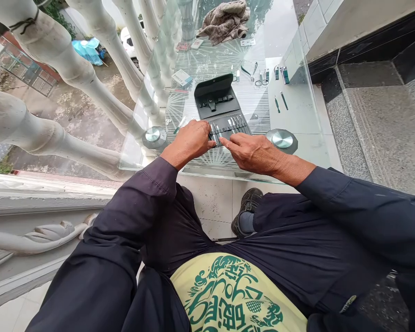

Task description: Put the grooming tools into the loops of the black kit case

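A black manicure case (217, 99) lies unfolded on the glass table, its flap turned away from me. Several slim metal tools (238, 123) sit upright in the loops of its near panel. My left hand (192, 142) is closed around the near left edge of the case, thumb at the front. My right hand (251, 151) is over the near edge, fingers curled and the index finger reaching to the tools on the left side. Whatever its fingertips pinch is too small to make out.
Right of the case lie cuticle nippers (250, 72), small scissors (261, 79), nail clippers (284, 74) and two thin dark tools (284, 100). A crumpled cloth (224, 22) lies at the far end. White balusters (90, 69) line the left; stone steps (373, 115) are at right.
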`<action>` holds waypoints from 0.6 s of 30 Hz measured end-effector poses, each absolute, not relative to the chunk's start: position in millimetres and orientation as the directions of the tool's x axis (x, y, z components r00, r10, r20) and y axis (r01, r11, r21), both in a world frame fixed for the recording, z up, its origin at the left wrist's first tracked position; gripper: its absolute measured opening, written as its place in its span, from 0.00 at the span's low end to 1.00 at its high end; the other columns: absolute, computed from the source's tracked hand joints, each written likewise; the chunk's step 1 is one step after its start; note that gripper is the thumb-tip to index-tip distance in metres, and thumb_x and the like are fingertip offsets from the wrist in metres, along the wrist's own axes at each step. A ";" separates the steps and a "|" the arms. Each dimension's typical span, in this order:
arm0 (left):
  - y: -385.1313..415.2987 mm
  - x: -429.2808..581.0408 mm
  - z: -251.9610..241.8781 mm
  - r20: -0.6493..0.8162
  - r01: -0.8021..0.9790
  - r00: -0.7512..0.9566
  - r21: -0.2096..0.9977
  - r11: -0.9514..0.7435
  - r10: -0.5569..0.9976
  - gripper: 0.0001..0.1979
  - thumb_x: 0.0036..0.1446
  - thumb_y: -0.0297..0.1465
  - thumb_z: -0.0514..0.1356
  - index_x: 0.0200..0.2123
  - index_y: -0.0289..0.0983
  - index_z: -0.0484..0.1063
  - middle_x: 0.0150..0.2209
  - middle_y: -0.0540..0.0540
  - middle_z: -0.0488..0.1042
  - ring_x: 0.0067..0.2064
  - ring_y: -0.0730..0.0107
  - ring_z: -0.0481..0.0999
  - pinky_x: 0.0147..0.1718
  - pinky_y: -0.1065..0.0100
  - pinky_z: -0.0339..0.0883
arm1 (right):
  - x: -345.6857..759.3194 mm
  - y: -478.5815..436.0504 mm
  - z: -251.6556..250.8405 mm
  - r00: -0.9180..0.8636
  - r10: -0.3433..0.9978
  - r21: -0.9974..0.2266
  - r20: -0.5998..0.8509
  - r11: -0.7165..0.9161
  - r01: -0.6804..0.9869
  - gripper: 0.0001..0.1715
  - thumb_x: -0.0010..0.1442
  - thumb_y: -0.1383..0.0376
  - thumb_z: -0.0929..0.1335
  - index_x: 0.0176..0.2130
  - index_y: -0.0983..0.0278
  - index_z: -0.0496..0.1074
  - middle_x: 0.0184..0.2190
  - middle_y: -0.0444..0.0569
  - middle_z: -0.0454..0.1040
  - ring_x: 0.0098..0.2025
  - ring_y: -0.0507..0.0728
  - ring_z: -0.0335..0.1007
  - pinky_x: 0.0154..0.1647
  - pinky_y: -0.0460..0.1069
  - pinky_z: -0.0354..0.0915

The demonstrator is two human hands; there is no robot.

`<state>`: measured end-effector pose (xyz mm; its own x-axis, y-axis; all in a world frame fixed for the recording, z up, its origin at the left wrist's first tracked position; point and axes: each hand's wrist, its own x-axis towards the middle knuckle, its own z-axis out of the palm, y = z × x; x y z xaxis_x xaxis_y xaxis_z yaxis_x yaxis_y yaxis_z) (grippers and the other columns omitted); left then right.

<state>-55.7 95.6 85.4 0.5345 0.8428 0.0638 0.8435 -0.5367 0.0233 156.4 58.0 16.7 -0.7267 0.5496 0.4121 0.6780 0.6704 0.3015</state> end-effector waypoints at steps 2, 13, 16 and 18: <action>95.0 -55.5 86.0 0.061 0.839 0.541 0.028 -0.543 0.839 0.14 0.60 0.42 0.62 0.42 0.38 0.74 0.44 0.41 0.75 0.48 0.51 0.73 0.40 0.60 0.65 | 160.4 55.8 15.5 -0.723 0.545 0.291 0.425 0.674 0.679 0.26 0.65 0.74 0.57 0.60 0.73 0.65 0.37 0.56 0.70 0.36 0.58 0.59 0.28 0.51 0.45; 93.8 -54.7 87.7 0.059 0.837 0.544 0.026 -0.546 0.837 0.12 0.60 0.41 0.63 0.37 0.37 0.74 0.41 0.42 0.75 0.44 0.56 0.73 0.38 0.63 0.65 | 165.0 49.7 16.3 -0.764 0.537 0.316 0.357 0.701 0.640 0.27 0.64 0.76 0.57 0.60 0.75 0.64 0.39 0.58 0.69 0.39 0.60 0.58 0.28 0.51 0.47; 93.4 -54.5 87.8 0.057 0.838 0.543 0.040 -0.545 0.838 0.12 0.60 0.41 0.62 0.38 0.37 0.75 0.41 0.41 0.75 0.46 0.55 0.72 0.41 0.62 0.65 | 164.5 48.9 15.1 -0.759 0.548 0.303 0.351 0.701 0.646 0.29 0.63 0.76 0.57 0.61 0.75 0.63 0.40 0.59 0.68 0.40 0.60 0.58 0.28 0.52 0.47; 93.5 -54.4 87.6 0.057 0.838 0.542 0.045 -0.544 0.839 0.12 0.60 0.41 0.62 0.39 0.37 0.75 0.42 0.41 0.75 0.47 0.54 0.72 0.41 0.62 0.65 | 164.1 48.8 14.3 -0.753 0.556 0.285 0.352 0.703 0.652 0.29 0.63 0.76 0.57 0.62 0.75 0.63 0.40 0.59 0.68 0.41 0.60 0.58 0.28 0.52 0.48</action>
<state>-54.4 93.5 87.6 0.5417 0.8387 0.0567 0.8377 -0.5442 0.0454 164.1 48.8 14.3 -0.7533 0.5557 0.3519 0.6516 0.7031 0.2847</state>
